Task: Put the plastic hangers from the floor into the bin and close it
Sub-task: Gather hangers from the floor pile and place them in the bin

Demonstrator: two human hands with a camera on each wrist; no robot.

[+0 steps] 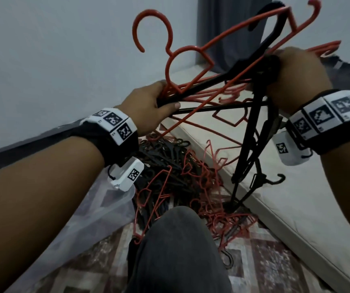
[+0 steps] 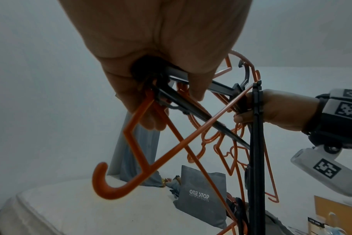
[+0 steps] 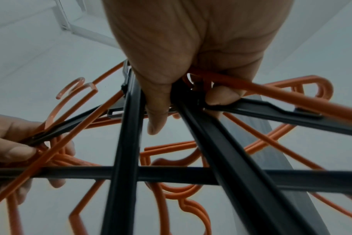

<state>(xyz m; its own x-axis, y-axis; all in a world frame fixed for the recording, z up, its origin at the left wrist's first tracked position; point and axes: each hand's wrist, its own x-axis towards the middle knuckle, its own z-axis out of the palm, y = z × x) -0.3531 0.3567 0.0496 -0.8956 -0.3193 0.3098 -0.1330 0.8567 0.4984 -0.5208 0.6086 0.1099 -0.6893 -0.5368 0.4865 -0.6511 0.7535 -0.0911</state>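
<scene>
A tangled bundle of orange and black plastic hangers (image 1: 252, 57) hangs in the air between both hands. My left hand (image 1: 163, 100) grips its left end, fingers curled round black and orange bars (image 2: 103, 187). My right hand (image 1: 279, 70) grips the right end, where several black hangers (image 3: 171, 173) dangle down from the fist. Below, a large pile of orange and black hangers (image 1: 180, 182) lies on the floor. A clear plastic bin (image 1: 98, 210) sits at the lower left, partly hidden under my left forearm; its lid cannot be made out.
A white mattress (image 1: 296, 197) lies along the right of the pile. My knee in grey trousers (image 1: 178, 250) is in front of it. The floor is patterned. A wall and a grey curtain (image 1: 222, 28) stand behind. A grey bag (image 2: 201, 194) rests on the mattress.
</scene>
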